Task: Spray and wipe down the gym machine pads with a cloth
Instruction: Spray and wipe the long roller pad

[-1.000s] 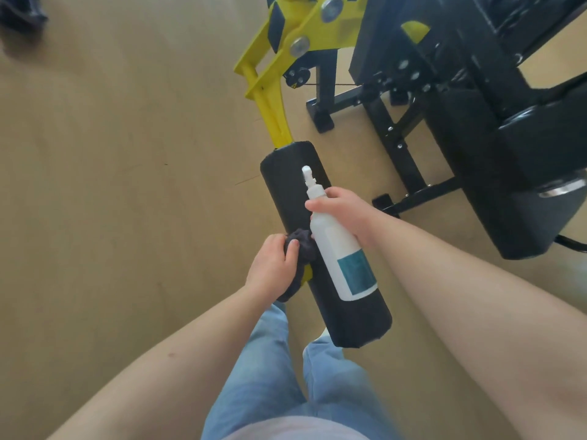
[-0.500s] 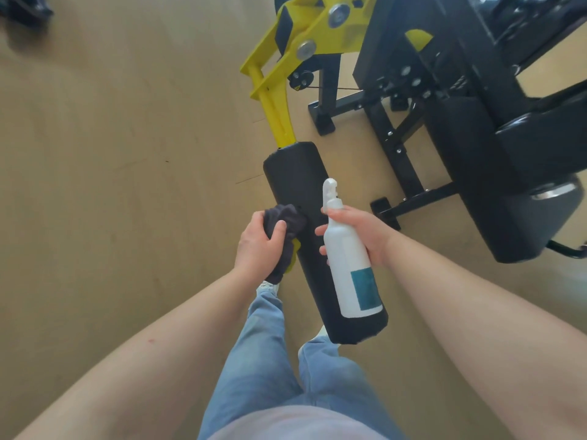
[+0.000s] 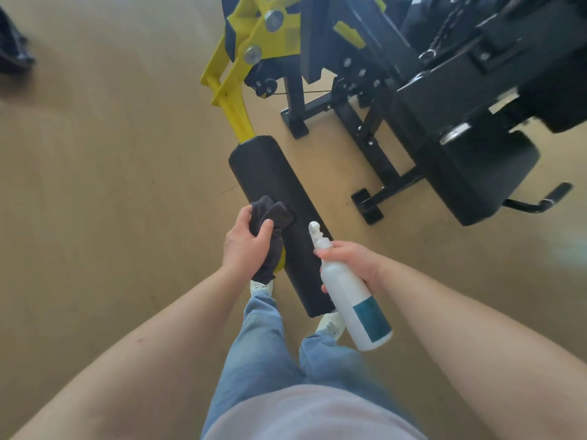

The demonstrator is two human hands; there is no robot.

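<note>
Cloth (image 3: 270,217), dark and bunched, was gripped in the left hand (image 3: 246,246) and pressed against the left side of a black roller pad (image 3: 263,166) on a yellow lever arm (image 3: 235,112). The right hand (image 3: 354,265) held a white spray bottle (image 3: 349,296) beside the pad's near end.

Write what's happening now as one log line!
left hand: holds dark cloth on roller pad | right hand: holds spray bottle

The roller pad (image 3: 279,185) is covered in matt black, smooth upholstery. The cloth (image 3: 273,214) is seen as dark, soft, rumpled fabric. The spray bottle (image 3: 349,296) is made of smooth white plastic. The lever arm (image 3: 236,115) is metal, painted yellow. The floor (image 3: 111,185) is finished smooth and tan.
</note>
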